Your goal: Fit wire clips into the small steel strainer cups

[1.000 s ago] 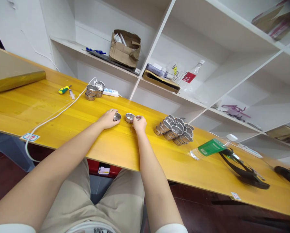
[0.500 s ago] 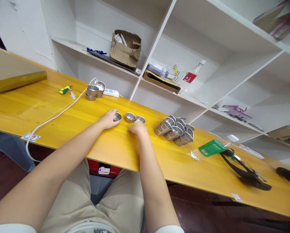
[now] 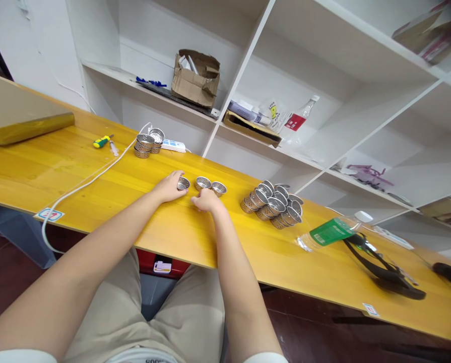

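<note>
My left hand (image 3: 169,187) curls its fingers and thumb around the side of a small perforated metal cup (image 3: 183,183), which rests on the yellow table. Two more such cups, a middle cup (image 3: 202,182) and a right cup (image 3: 219,188), stand side by side just to the right. In front of them is my right hand (image 3: 206,199), its thumb pointing left and its fingers loosely bent and partly hidden. Nothing shows in its grasp. Stacked cups (image 3: 272,201) of the same kind form a cluster farther right. A smaller group of stacked cups (image 3: 145,144) stands at the back left.
Left of the small stacks lie a yellow-green screwdriver (image 3: 102,141) and a white cable (image 3: 97,172). A power strip (image 3: 173,145) lies behind them. Rightward are a green-labelled bottle (image 3: 333,231) and a black strap (image 3: 384,269). White shelving (image 3: 244,65) borders the table's far side.
My right hand has moved a little to the left, away from the right cup, which now shows more fully. My left hand stays at its cup.
</note>
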Motion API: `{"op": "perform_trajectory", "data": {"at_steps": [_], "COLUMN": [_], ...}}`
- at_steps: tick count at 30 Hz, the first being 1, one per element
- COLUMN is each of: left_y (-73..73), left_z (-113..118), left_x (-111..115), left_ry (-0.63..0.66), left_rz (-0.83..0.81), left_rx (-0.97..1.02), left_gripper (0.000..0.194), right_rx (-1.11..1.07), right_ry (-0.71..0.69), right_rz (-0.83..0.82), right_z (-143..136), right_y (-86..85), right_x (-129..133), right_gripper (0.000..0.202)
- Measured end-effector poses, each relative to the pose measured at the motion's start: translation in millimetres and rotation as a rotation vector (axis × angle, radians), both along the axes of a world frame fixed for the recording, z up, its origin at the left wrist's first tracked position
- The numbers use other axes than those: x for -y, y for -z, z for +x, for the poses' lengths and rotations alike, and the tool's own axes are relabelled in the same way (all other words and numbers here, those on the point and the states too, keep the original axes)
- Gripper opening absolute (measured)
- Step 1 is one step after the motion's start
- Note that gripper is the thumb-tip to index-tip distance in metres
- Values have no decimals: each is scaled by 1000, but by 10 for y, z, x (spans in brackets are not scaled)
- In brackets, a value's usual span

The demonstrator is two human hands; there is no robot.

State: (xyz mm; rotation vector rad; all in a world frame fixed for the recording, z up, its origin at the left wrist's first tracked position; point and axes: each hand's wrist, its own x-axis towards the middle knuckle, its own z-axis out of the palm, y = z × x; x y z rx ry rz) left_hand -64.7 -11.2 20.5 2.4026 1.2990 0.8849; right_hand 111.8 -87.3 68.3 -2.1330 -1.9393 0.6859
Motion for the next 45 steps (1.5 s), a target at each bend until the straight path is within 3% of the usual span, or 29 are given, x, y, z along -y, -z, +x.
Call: {"op": "perform_trajectory", "data": {"at_steps": [2, 5, 8, 13, 22, 31, 45], "left_y": [5, 7, -17, -63, -58, -87, -74], "left_z": [3, 8, 11, 16, 27, 44, 76], "left_x": [-8, -8, 18, 62, 76, 128, 147], "left_ry": [0, 16, 20, 7, 76, 96, 144], "left_rz": [8, 26, 16, -7, 26, 36, 100], "left_rx": [23, 71, 108, 135, 100, 54, 6], "left_gripper": [72, 74, 77, 83, 80, 80, 87], "right_rx": [-295, -613, -802, -993, -1122, -1112, -1080], "right_ry": [20, 168, 257, 227, 214, 213, 200], "right_rz": [-45, 21, 115, 197, 128, 273, 269], "right_z": [18, 63, 93, 81, 16, -48, -204], "right_y": [17, 43, 60, 60, 27, 65, 102], "right_x": [-29, -89, -143, -163, -142, -180, -154], "right_gripper": [15, 14, 19, 37, 51, 36, 24]}}
